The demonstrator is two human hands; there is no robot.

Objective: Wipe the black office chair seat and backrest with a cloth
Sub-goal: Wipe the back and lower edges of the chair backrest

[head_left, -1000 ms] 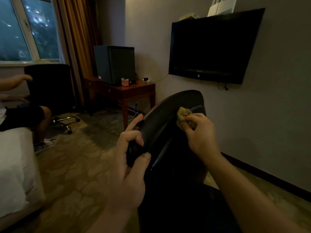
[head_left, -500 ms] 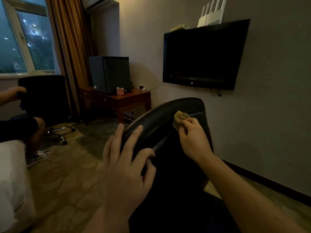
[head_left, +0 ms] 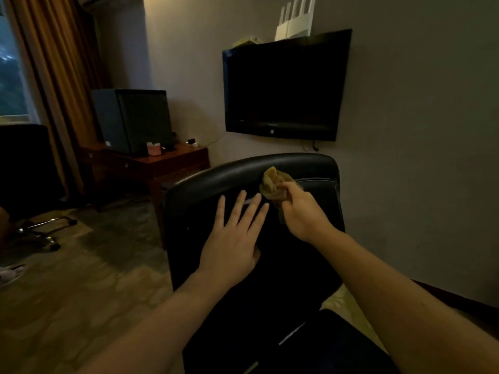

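The only container in sight is a small pink box (head_left: 153, 150) on the far reddish-brown wooden desk (head_left: 175, 161). It stands just right of a dark boxy cabinet (head_left: 135, 120) on the same desk. Something pale shows at the box's top, too small to tell what.

The black leather office chair backrest (head_left: 237, 174) stands upright in the middle of the scene, near the grey wall (head_left: 418, 130). The crumpled olive-yellow cloth (head_left: 272, 182) lies against the upper part of the backrest, right of centre and just below the padded top edge.

The right hand (head_left: 302, 215) reaches in from the near right with the forearm stretched forward. Its fingers and thumb are clenched round the lower end of the cloth, bunching it and holding it on the leather. The left hand (head_left: 232, 238) comes in from the near left and lies palm down on the backrest, left of the cloth and lower. Its fingers are straight and a little spread, grasping nothing; the tips are near the cloth but apart from it.

A flat black television (head_left: 286, 87) hangs on the wall beyond the chair, with a white router with upright antennas (head_left: 294, 21) on top of it. At the far left hangs an orange-brown curtain (head_left: 59, 63). A second black wheeled chair (head_left: 24, 163) stands at the left on the patterned carpet (head_left: 81, 279).
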